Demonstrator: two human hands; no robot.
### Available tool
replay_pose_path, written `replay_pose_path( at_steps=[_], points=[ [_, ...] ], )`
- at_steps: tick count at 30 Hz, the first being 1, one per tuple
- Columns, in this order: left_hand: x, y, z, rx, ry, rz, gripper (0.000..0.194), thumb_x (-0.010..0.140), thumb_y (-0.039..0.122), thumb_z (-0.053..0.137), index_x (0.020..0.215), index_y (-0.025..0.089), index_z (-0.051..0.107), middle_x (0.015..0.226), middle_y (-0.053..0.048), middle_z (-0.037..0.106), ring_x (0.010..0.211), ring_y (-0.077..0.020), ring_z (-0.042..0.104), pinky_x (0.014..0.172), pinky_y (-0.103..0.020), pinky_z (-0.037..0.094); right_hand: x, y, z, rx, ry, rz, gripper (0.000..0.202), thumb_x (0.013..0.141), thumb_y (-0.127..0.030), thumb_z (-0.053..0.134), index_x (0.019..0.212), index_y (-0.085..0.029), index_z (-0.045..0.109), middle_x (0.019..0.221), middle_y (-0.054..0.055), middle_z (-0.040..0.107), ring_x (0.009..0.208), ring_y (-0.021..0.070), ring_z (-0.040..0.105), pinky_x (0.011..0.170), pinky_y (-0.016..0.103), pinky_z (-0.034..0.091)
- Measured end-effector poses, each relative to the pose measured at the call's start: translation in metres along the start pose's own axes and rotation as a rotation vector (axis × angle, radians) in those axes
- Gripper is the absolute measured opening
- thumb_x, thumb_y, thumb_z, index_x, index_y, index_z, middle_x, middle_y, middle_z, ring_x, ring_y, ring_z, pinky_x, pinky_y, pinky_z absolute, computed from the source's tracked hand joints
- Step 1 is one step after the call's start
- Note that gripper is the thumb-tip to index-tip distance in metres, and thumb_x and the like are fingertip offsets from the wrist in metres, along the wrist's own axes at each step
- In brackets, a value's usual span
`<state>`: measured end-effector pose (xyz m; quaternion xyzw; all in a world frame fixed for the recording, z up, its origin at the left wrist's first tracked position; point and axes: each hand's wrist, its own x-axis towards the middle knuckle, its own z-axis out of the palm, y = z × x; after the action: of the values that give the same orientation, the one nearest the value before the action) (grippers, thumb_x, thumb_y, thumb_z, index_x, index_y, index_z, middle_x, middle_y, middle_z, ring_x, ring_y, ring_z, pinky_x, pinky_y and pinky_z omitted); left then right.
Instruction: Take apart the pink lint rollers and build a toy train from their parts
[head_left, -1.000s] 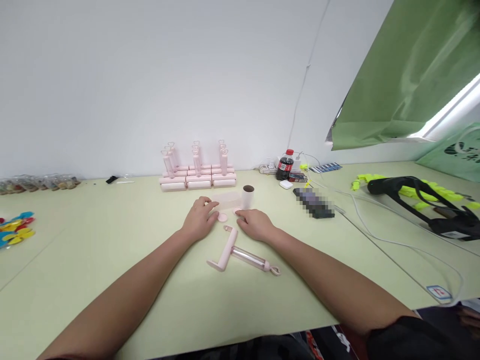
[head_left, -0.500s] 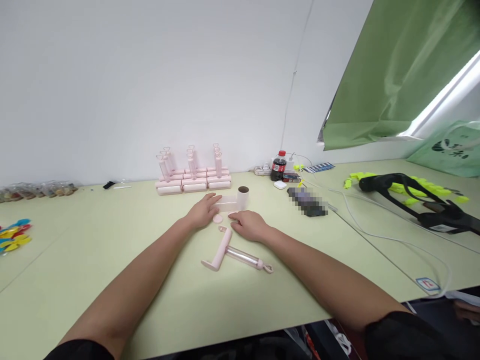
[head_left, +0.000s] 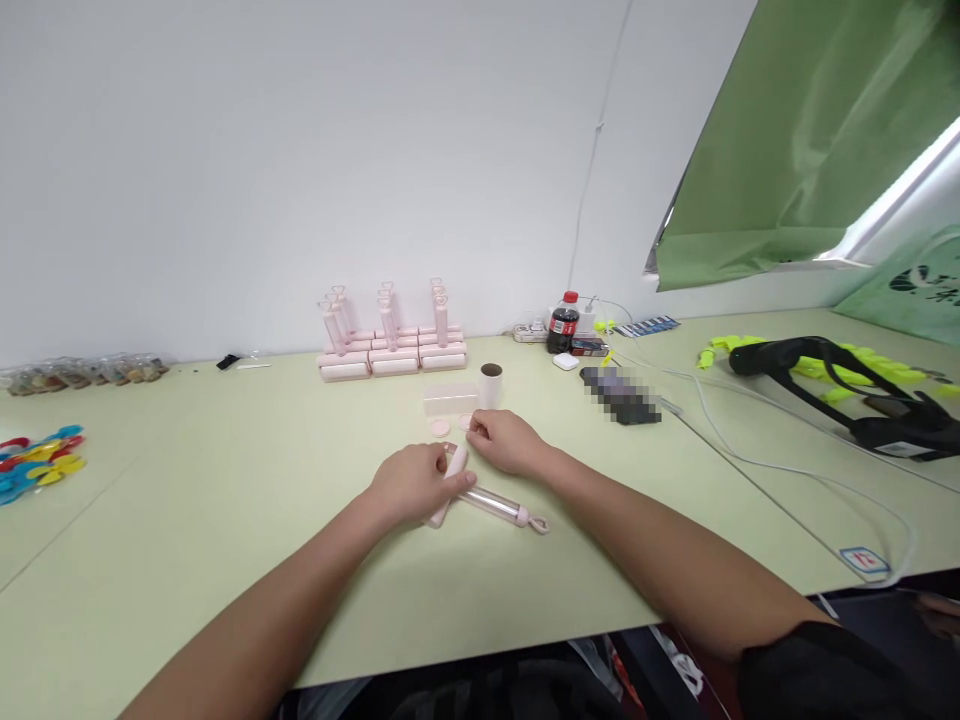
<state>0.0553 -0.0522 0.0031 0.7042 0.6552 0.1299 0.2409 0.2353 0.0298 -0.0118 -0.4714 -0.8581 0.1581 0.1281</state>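
Note:
My left hand [head_left: 416,482] is wrapped round the pink crossbar [head_left: 457,460] of a lint roller frame. The clear-tubed handle [head_left: 493,502] of that frame points right and ends in a pink loop. Just beyond, my right hand [head_left: 504,440] has its fingers pinched at a small pale pink disc [head_left: 464,421], which they partly cover. A second pink disc [head_left: 439,428] lies flat on the table to the left. Behind the discs, a white lint roll [head_left: 490,384] stands upright with its brown core showing. Beside it rests a clear cover [head_left: 450,399].
Rows of pink lint rollers [head_left: 394,358] stand against the wall. To the right are a cola bottle [head_left: 563,325], a pixelated dark object [head_left: 619,395], white cables [head_left: 787,470] and a black frame [head_left: 840,390]. Colourful plastic pieces [head_left: 41,463] lie at far left.
My left hand has left the clear cover, come nearer and closed on the lint roller frame. My right hand's fingers have curled into a pinch at the right-hand disc.

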Motion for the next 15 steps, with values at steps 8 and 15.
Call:
replay_pose_path(
  at_steps=[8, 15],
  points=[
    [0.006, -0.014, 0.0, -0.284, -0.064, 0.101, 0.04, 0.075, 0.055, 0.058, 0.057, 0.02, 0.046, 0.053, 0.002, 0.048, 0.047, -0.0124, 0.039, 0.044, -0.025, 0.024, -0.021, -0.012, -0.017, 0.151, -0.278, -0.065, 0.048, 0.083, -0.062, 0.053, 0.06, -0.02, 0.052, 0.054, -0.003, 0.05, 0.049, 0.0113, 0.04, 0.047, 0.026, 0.022],
    [0.017, -0.018, 0.001, -0.364, 0.131, 0.07, 0.031, 0.078, 0.045, 0.055, 0.062, 0.018, 0.053, 0.057, 0.003, 0.05, 0.052, -0.0115, 0.04, 0.049, -0.024, 0.028, -0.022, -0.012, -0.001, 0.304, -0.341, -0.073, 0.035, 0.079, -0.054, 0.061, 0.071, -0.02, 0.057, 0.058, -0.004, 0.055, 0.05, 0.0104, 0.045, 0.048, 0.023, 0.028]
  ],
)
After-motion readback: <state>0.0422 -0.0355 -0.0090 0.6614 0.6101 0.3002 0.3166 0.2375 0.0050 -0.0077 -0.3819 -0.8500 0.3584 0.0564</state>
